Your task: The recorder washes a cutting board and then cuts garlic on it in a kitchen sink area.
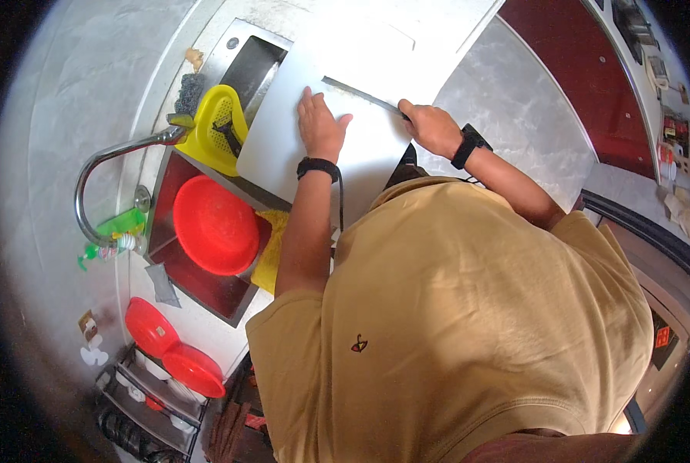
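Observation:
A large white board (275, 136) lies over the counter beside the sink, its upper part washed out by glare. My right hand (435, 128) grips the end of a long, thin, dark knife-like tool (363, 96), which points up and left across the board. Small pale bits, too faint to identify, show along its edge. My left hand (322, 122) rests on the board with its fingers apart, left of the tool and not touching it. Each wrist wears a black band.
A yellow strainer basket (210, 101) with a dark utensil stands left of the board. The sink (162, 246) holds a red basin (215, 226); a curved chrome faucet (81, 179) arches beside it. A yellow cloth (271, 252) hangs at the sink's edge. Red bowls (151, 327) sit by a dish rack (148, 399).

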A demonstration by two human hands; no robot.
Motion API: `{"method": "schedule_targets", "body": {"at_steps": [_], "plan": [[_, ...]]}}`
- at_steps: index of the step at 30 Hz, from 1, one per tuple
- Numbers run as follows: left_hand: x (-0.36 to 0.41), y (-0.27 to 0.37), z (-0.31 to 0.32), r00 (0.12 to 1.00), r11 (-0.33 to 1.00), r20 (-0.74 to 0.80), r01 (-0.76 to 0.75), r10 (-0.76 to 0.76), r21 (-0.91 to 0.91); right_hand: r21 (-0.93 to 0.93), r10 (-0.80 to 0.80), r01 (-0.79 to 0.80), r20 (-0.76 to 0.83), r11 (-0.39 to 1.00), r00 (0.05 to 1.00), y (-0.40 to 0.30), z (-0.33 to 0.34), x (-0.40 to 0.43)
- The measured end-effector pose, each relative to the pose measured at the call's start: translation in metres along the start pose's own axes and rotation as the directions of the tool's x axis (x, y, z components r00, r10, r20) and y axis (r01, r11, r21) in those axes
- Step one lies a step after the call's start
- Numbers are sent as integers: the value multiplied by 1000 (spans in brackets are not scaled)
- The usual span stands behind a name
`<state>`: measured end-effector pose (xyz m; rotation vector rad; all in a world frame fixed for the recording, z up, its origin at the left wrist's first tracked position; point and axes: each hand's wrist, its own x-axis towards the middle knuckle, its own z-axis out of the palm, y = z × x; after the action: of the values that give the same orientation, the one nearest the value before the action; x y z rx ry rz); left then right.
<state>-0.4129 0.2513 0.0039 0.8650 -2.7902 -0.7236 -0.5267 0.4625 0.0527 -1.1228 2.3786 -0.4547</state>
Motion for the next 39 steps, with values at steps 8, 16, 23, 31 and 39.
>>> {"method": "schedule_targets", "body": {"at_steps": [8, 16, 23, 31, 39], "plan": [[-9, -10, -8, 998, 998, 66, -21, 18, 52, 5, -39, 39, -17, 999, 999, -6, -5, 0], [-8, -10, -7, 996, 998, 83, -31, 26, 59, 0, -49, 49, -51, 999, 998, -6, -3, -1], [-9, -10, -7, 998, 999, 59, -24, 21, 46, -1, -59, 59, -2, 998, 998, -10, 3, 1], [-11, -10, -8, 998, 999, 54, -20, 18, 42, 13, -71, 72, -47, 997, 996, -11, 4, -2], [-10, -13, -8, 998, 998, 52, -37, 35, 43, 32, -23, 24, -22, 999, 999, -12, 2, -1]]}}
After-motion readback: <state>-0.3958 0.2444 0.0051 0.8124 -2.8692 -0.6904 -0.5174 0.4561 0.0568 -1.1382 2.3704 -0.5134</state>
